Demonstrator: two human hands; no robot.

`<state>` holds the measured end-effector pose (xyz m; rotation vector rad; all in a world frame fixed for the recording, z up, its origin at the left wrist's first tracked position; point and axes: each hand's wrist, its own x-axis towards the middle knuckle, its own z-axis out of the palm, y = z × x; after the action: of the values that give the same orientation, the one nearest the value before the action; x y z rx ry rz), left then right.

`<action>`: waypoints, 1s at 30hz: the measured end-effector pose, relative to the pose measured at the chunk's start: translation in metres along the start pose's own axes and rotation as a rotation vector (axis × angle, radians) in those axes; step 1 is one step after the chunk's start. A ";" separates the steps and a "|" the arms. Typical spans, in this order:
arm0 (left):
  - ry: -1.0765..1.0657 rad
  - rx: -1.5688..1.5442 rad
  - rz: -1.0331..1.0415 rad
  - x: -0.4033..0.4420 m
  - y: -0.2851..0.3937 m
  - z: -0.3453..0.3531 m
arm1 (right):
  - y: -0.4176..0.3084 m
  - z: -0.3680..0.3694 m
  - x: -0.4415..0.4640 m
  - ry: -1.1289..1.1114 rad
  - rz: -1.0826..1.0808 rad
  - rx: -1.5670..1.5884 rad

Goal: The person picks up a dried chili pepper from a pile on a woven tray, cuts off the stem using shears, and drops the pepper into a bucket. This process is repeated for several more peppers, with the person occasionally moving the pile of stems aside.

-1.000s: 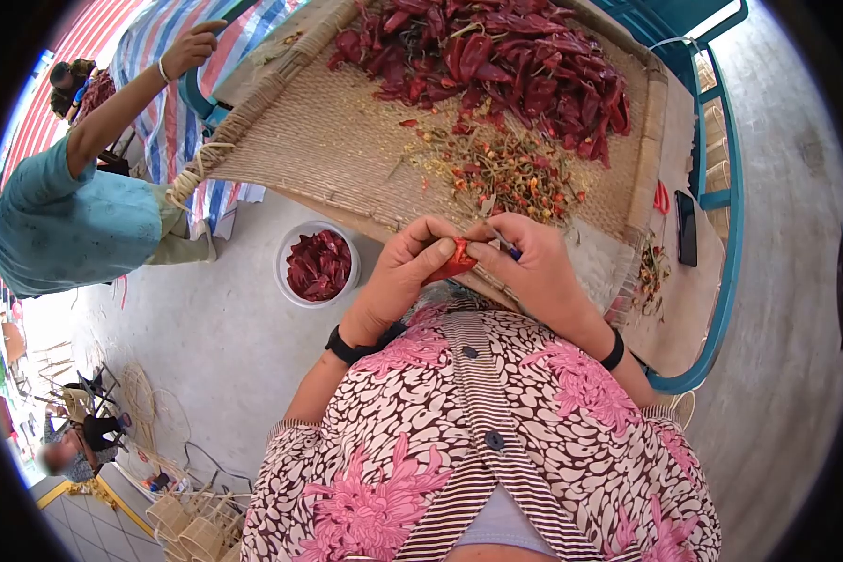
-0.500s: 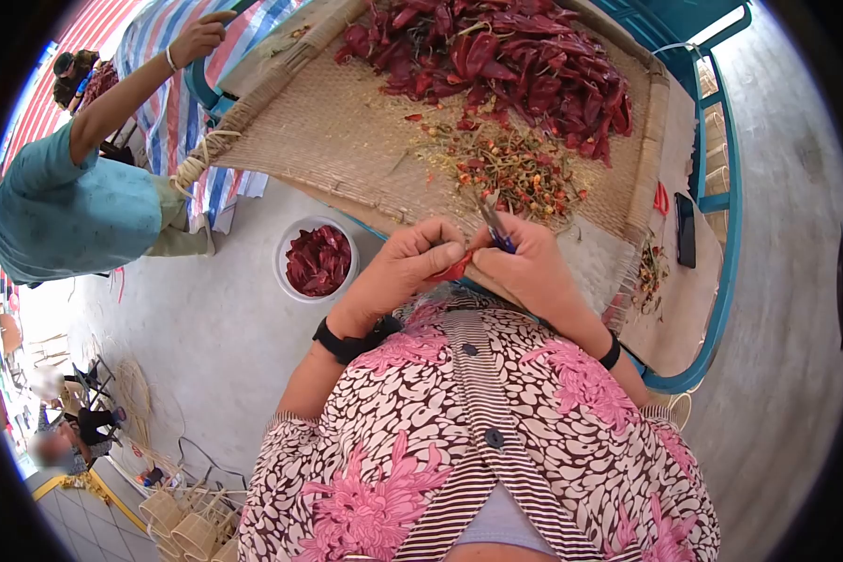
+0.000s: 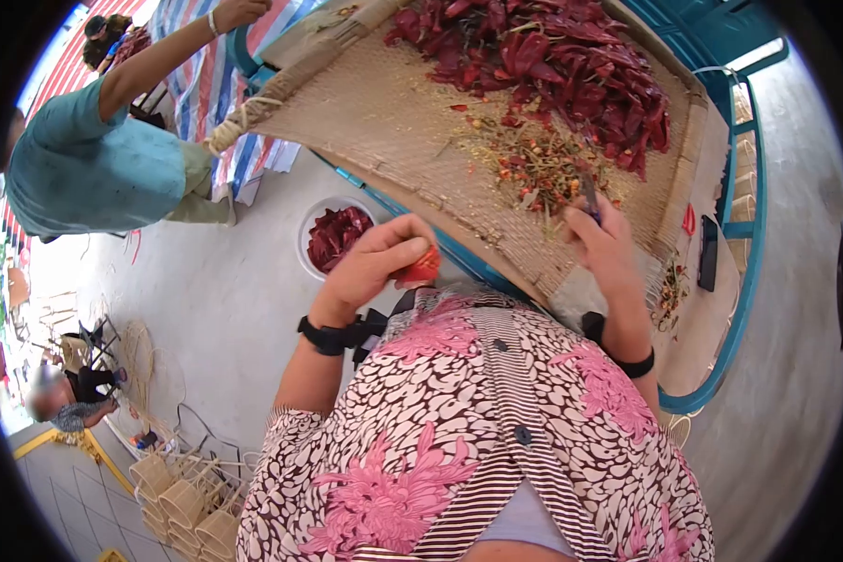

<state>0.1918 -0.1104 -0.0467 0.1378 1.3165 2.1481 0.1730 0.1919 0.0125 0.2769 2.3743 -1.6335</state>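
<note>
My left hand (image 3: 370, 272) is closed on a dried red chili (image 3: 421, 269), which is split so its orange inside shows. It is held in front of my body, just off the near edge of the woven tray (image 3: 375, 117). My right hand (image 3: 611, 251) is over the tray's right part, gripping small scissors (image 3: 589, 194) with metal blades and a dark blue handle; the fingers partly hide them. Beneath the blades lies a heap of cut stems and seeds (image 3: 539, 169). Behind it is a large pile of dried red chilies (image 3: 571, 61).
A white bowl (image 3: 303, 245) of red chili pieces stands on the floor, left of the tray. On the right ledge lie a phone (image 3: 709, 253) and a red-handled object (image 3: 688, 219). A person in a teal shirt (image 3: 103, 178) stands at left. Baskets (image 3: 183, 501) are stacked lower left.
My hands, together at the chili before, have moved apart. The right went out over the stem heap with the scissors; the left drew left with the chili, now showing its inside.
</note>
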 end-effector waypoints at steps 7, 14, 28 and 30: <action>0.555 0.588 -0.030 -0.044 -0.061 -0.135 | 0.031 -0.009 0.004 0.295 -0.127 -0.608; 0.792 0.893 -0.028 -0.040 -0.136 -0.236 | 0.019 0.002 0.004 0.320 -0.049 -0.580; 0.051 1.042 0.131 -0.004 0.136 -0.017 | -0.001 0.011 -0.021 0.285 -0.043 -0.679; -0.019 1.255 0.209 0.015 0.162 -0.006 | -0.012 0.015 -0.026 0.279 -0.024 -0.653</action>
<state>0.1054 -0.1587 0.0832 0.7972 2.5066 1.1282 0.1959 0.1730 0.0261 0.3596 2.9634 -0.7817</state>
